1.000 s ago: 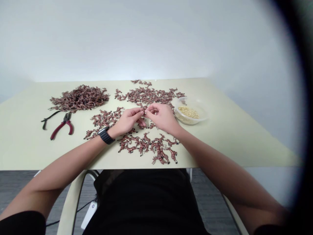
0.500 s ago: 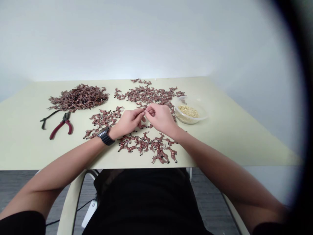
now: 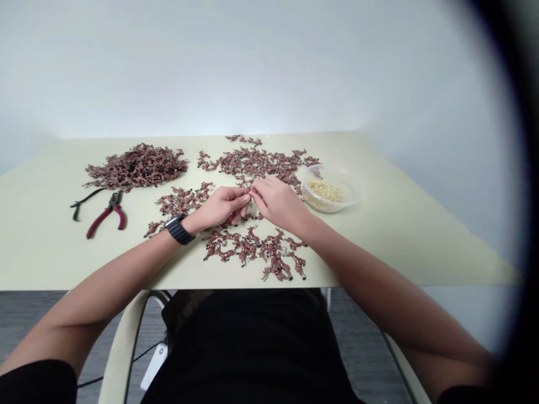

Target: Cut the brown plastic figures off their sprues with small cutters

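Observation:
Fingertip to fingertip, my left hand [image 3: 223,207] and my right hand [image 3: 278,202] meet above the middle of the table. Both are closed in a pinch, and what lies between the fingers is too small and covered to make out. Small brown animal figurines, reindeer-like with dark hooves, lie around them: one group [image 3: 256,251] in front, one group [image 3: 182,202] left of my left hand, and a larger group [image 3: 259,161] behind. Right of my right hand stands a clear plastic bowl [image 3: 353,199] with tiny gold-coloured pieces [image 3: 326,191] in it.
A dense heap of brown figurines [image 3: 138,166] lies at the back left of the pale table [image 3: 404,241]. In front of it are red-handled pliers [image 3: 113,210] and a thin black tool [image 3: 86,201]. The table's near edge runs just before my body.
My hands stay together in nearly the same place. The right fingers have curled slightly further over and the right wrist has turned a little. The figurines and bowl have not moved on the table.

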`<state>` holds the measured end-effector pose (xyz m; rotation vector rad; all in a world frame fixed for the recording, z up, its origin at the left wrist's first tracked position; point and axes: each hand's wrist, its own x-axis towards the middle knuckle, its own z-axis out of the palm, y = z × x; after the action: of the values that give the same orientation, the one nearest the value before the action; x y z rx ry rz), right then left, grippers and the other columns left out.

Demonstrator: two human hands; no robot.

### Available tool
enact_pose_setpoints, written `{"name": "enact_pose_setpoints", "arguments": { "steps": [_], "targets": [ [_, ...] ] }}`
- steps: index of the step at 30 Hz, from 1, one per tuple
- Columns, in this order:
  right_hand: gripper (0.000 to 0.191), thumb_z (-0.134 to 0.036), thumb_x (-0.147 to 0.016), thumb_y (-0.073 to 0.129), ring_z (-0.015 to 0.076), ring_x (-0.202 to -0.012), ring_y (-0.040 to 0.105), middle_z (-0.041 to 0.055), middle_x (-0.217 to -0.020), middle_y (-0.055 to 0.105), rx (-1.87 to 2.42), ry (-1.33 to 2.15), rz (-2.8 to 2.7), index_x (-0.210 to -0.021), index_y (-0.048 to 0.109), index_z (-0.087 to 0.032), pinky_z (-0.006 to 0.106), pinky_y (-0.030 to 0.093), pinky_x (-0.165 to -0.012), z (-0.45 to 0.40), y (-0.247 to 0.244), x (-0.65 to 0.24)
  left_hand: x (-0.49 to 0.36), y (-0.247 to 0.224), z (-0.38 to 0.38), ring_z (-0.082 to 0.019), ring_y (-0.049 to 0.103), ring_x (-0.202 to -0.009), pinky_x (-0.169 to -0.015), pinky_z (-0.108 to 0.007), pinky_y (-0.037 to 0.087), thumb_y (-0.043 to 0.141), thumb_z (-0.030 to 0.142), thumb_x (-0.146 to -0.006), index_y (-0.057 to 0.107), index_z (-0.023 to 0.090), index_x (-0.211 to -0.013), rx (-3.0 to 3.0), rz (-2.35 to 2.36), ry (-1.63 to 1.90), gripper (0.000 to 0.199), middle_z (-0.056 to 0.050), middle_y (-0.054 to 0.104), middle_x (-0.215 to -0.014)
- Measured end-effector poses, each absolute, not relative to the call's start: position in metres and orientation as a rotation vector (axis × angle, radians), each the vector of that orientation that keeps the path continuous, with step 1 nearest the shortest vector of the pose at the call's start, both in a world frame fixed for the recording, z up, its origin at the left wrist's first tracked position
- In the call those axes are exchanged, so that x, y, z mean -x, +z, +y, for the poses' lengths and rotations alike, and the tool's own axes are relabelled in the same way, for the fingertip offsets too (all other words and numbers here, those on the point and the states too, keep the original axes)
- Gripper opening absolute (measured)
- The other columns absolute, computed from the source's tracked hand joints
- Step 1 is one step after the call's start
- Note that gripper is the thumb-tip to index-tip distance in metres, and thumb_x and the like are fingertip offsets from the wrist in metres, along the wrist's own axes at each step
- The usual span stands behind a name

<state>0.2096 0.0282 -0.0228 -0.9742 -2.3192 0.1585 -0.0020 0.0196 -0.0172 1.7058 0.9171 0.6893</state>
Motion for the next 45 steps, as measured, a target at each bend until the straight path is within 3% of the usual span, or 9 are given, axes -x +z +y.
{"name": "enact_pose_setpoints", "arguments": {
  "steps": [8,14,18,24,31,37,42,45],
  "targets": [
    [0.015,-0.028,-0.098,0.06,0.018,-0.068,0.061,0.0024,-0.077,0.07,1.135,0.598,-2.008,-0.085,0.063,-0.021,0.032,0.045,-0.068,0.027,-0.02,-0.204,-0.004,-0.018,0.015,-0.01,0.064,-0.06,-0.057,-0.022,0.05,0.049,0.049,-0.108,0.067,0.015,-0.099,-1.851,1.024,0.726,0.039,-0.006,0.073,-0.088],
    [0.014,-0.024,-0.096,0.058,0.0171,-0.065,0.06,0.0011,-0.073,0.069,1.139,0.701,-1.946,-0.083,0.063,-0.021,0.031,0.047,-0.066,0.026,-0.021,-0.202,-0.007,-0.018,0.013,-0.012,0.063,-0.056,-0.059,-0.023,0.048,0.045,0.041,-0.109,0.066,0.016,-0.096,-1.999,1.15,0.72,0.036,-0.001,0.068,-0.066],
    [0.016,-0.028,-0.095,0.06,0.0154,-0.062,0.059,0.0025,-0.077,0.071,1.144,0.92,-1.805,-0.082,0.064,-0.021,0.03,0.046,-0.06,0.03,-0.026,-0.201,-0.007,-0.019,0.012,-0.013,0.066,-0.064,-0.066,-0.025,0.048,0.045,0.031,-0.108,0.066,0.016,-0.1,-2.129,1.143,0.75,0.028,-0.002,0.071,-0.072],
    [0.017,-0.034,-0.093,0.067,0.0127,-0.055,0.054,0.0028,-0.074,0.067,1.083,1.329,-1.584,-0.083,0.066,-0.02,0.028,0.045,-0.052,0.035,-0.032,-0.202,-0.004,-0.018,0.012,-0.011,0.055,-0.056,-0.06,-0.024,0.041,0.047,0.025,-0.105,0.065,0.015,-0.095,-2.364,1.146,0.77,0.023,-0.001,0.067,-0.07],
    [0.018,-0.034,-0.096,0.063,0.0158,-0.064,0.059,0.0026,-0.077,0.07,1.104,0.798,-1.912,-0.085,0.068,-0.02,0.031,0.044,-0.062,0.031,-0.025,-0.208,-0.001,-0.022,0.017,-0.012,0.067,-0.062,-0.061,-0.024,0.054,0.051,0.04,-0.106,0.068,0.014,-0.11,-1.833,0.968,0.692,0.032,-0.009,0.077,-0.096],
    [0.008,-0.024,-0.098,0.059,0.0161,-0.067,0.052,0.0003,-0.074,0.06,0.988,0.438,-2.105,-0.091,0.063,-0.02,0.031,0.039,-0.067,0.029,-0.021,-0.213,-0.002,-0.025,0.019,-0.011,0.065,-0.06,-0.059,-0.024,0.053,0.054,0.04,-0.105,0.067,0.013,-0.102,-1.74,0.937,0.701,0.03,-0.01,0.076,-0.094],
    [0.011,-0.018,-0.1,0.05,0.0201,-0.082,0.055,0.0059,-0.087,0.062,0.83,0.286,-2.235,-0.092,0.058,-0.02,0.033,0.04,-0.075,0.031,-0.021,-0.217,-0.003,-0.024,0.019,-0.011,0.065,-0.059,-0.059,-0.024,0.053,0.054,0.038,-0.105,0.066,0.013,-0.099,-1.713,0.905,0.706,0.028,-0.01,0.076,-0.093],
    [0.013,-0.019,-0.1,0.051,0.0202,-0.081,0.057,0.006,-0.085,0.063,0.849,0.308,-2.223,-0.088,0.056,-0.02,0.033,0.041,-0.074,0.03,-0.023,-0.214,-0.005,-0.022,0.016,-0.011,0.065,-0.06,-0.06,-0.024,0.053,0.053,0.038,-0.105,0.068,0.013,-0.1,-1.763,0.947,0.716,0.028,-0.009,0.075,-0.092]
  ]
}}
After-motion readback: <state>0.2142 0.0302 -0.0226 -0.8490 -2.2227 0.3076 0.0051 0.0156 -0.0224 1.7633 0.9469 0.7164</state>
